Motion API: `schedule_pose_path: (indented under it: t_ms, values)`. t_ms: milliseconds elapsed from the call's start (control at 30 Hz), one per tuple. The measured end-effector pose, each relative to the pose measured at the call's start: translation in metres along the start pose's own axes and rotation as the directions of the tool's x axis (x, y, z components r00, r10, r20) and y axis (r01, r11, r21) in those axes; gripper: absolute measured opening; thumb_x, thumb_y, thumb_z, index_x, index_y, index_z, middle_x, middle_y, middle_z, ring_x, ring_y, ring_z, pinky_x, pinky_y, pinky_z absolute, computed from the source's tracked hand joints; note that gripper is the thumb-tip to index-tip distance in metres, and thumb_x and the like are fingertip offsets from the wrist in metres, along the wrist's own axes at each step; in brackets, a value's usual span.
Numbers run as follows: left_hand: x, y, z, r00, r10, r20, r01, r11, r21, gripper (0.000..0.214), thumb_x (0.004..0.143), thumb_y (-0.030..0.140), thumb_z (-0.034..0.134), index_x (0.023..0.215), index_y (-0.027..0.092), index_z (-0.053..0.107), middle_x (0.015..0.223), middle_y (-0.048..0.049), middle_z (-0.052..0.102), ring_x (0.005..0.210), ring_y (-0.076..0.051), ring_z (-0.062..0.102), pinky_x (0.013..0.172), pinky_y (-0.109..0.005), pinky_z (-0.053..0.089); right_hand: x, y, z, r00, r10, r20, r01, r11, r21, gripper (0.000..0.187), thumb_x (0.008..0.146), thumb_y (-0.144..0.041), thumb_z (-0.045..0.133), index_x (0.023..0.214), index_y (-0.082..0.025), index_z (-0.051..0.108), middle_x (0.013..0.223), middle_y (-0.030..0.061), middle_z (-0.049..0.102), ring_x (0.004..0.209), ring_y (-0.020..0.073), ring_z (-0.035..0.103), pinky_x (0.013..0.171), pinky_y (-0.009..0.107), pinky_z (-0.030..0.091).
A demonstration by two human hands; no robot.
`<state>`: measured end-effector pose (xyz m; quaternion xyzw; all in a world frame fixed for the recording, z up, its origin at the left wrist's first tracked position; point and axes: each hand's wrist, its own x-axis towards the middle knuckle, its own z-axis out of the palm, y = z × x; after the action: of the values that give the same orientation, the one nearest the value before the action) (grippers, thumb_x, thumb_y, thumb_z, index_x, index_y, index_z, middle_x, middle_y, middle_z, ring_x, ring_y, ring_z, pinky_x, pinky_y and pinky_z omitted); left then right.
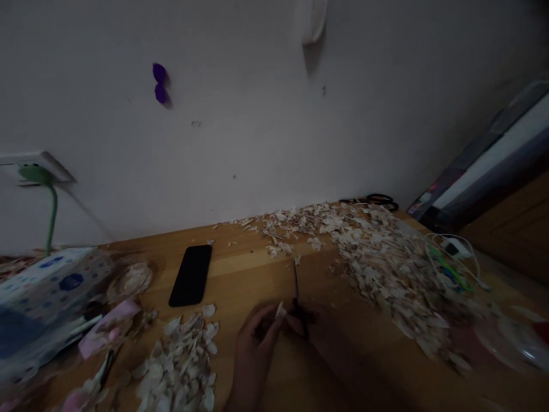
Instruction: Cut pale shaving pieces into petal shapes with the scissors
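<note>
Fingers of the left hand (257, 335) pinched narrow on a pale flake (281, 311); right hand (319, 323) closed round dark scissors (297, 294), blade toward 12 o'clock, grip detail dim. Looks mid-job: one flake in work, whole pile (180, 363) at 8 o'clock, scrappier heap (386, 280) from 1 to 4 o'clock on the tabletop (240, 266). Can't tell which is done, which is left. Flake sits at the left fingertips, 9 o'clock of the scissors; contact unclear.

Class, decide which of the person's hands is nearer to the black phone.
Left. In the picture, the left hand is below and to the right of the phone; the right hand is farther right, beyond the left.
</note>
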<state>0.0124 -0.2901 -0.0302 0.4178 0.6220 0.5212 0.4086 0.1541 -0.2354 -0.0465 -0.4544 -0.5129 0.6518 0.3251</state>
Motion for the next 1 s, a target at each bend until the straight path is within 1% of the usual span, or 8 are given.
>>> schedule_pose_path:
  t_ms: [167, 300, 400, 533, 667, 833, 933, 1000]
  values:
    - [-0.001, 0.003, -0.004, 0.999, -0.019, 0.04, 0.019, 1.0, -0.017, 0.031, 0.08, 0.043, 0.058, 0.092, 0.02, 0.075, 0.099, -0.0094, 0.073, 0.095, -0.026, 0.065, 0.086, -0.036, 0.051, -0.007, -0.011, 0.001, 0.988, 0.027, 0.153, -0.027, 1.0, 0.002, 0.022, 0.071, -0.042, 0.068, 0.072, -0.02, 0.067, 0.071, -0.0002, 0.066, 0.07, 0.0185, 0.06, 0.067, 0.028, 0.045]
    - [-0.002, -0.001, -0.002, 0.991, -0.02, 0.134, 0.024, 0.999, -0.031, 0.03, 0.078, 0.042, 0.064, 0.096, 0.021, 0.075, 0.102, -0.0094, 0.072, 0.097, -0.025, 0.065, 0.089, -0.035, 0.049, -0.007, -0.009, 0.0, 0.986, -0.002, 0.168, 0.009, 0.999, -0.045, 0.023, 0.073, -0.042, 0.068, 0.074, -0.019, 0.068, 0.074, 0.0002, 0.067, 0.072, 0.0172, 0.059, 0.069, 0.027, 0.044]
    - [-0.001, -0.001, -0.003, 0.994, -0.072, 0.077, 0.079, 0.993, -0.085, 0.031, 0.077, 0.042, 0.064, 0.095, 0.019, 0.075, 0.099, -0.0089, 0.073, 0.095, -0.025, 0.065, 0.088, -0.035, 0.049, -0.005, -0.007, -0.002, 0.985, -0.01, 0.171, 0.012, 1.0, -0.013, 0.023, 0.073, -0.04, 0.069, 0.078, -0.018, 0.068, 0.076, 0.0003, 0.067, 0.074, 0.0168, 0.059, 0.07, 0.027, 0.044]
    - [0.003, -0.001, -0.009, 0.99, -0.139, -0.024, 0.134, 0.981, -0.142, 0.03, 0.076, 0.042, 0.066, 0.091, 0.018, 0.074, 0.091, -0.0066, 0.074, 0.087, -0.022, 0.065, 0.081, -0.031, 0.05, -0.002, -0.005, -0.003, 0.99, 0.012, 0.139, 0.003, 0.994, -0.112, 0.019, 0.07, -0.036, 0.07, 0.072, -0.017, 0.068, 0.069, -0.0004, 0.066, 0.066, 0.0153, 0.056, 0.06, 0.024, 0.041]
    - [0.005, -0.002, -0.01, 0.985, -0.171, -0.035, 0.161, 0.969, -0.188, 0.032, 0.068, 0.042, 0.072, 0.089, 0.017, 0.073, 0.08, -0.0054, 0.073, 0.077, -0.02, 0.065, 0.071, -0.029, 0.05, 0.001, 0.0, -0.004, 0.994, 0.012, 0.11, 0.007, 0.984, -0.175, 0.023, 0.069, -0.039, 0.07, 0.071, -0.017, 0.067, 0.067, -0.0003, 0.066, 0.066, 0.016, 0.056, 0.059, 0.024, 0.041]
    - [0.005, -0.003, -0.008, 0.976, -0.215, -0.03, 0.198, 0.936, -0.29, 0.036, 0.061, 0.039, 0.078, 0.089, 0.017, 0.072, 0.083, -0.0066, 0.073, 0.078, -0.02, 0.066, 0.073, -0.03, 0.051, 0.002, 0.004, -0.003, 0.997, -0.037, 0.063, 0.05, 0.974, -0.219, 0.025, 0.07, -0.042, 0.068, 0.072, -0.017, 0.065, 0.068, 0.0002, 0.066, 0.065, 0.0174, 0.059, 0.06, 0.026, 0.044]
    - [0.005, -0.008, -0.008, 0.975, -0.217, -0.051, 0.193, 0.936, -0.294, 0.034, 0.059, 0.036, 0.079, 0.087, 0.017, 0.072, 0.08, -0.0055, 0.073, 0.076, -0.019, 0.066, 0.072, -0.029, 0.051, -0.001, 0.006, 0.0, 0.994, -0.102, -0.046, 0.087, 0.963, -0.254, 0.024, 0.075, -0.043, 0.063, 0.079, -0.018, 0.066, 0.076, 0.0029, 0.07, 0.074, 0.0207, 0.063, 0.068, 0.031, 0.049]
    - [0.005, -0.012, -0.009, 0.972, -0.217, -0.091, 0.182, 0.937, -0.297, 0.032, 0.061, 0.035, 0.078, 0.085, 0.016, 0.071, 0.078, -0.0046, 0.073, 0.074, -0.019, 0.065, 0.071, -0.028, 0.051, -0.005, 0.01, 0.003, 0.976, -0.183, -0.117, 0.143, 0.947, -0.288, 0.025, 0.079, -0.04, 0.06, 0.091, -0.019, 0.067, 0.091, 0.0057, 0.071, 0.086, 0.0232, 0.064, 0.079, 0.034, 0.05]
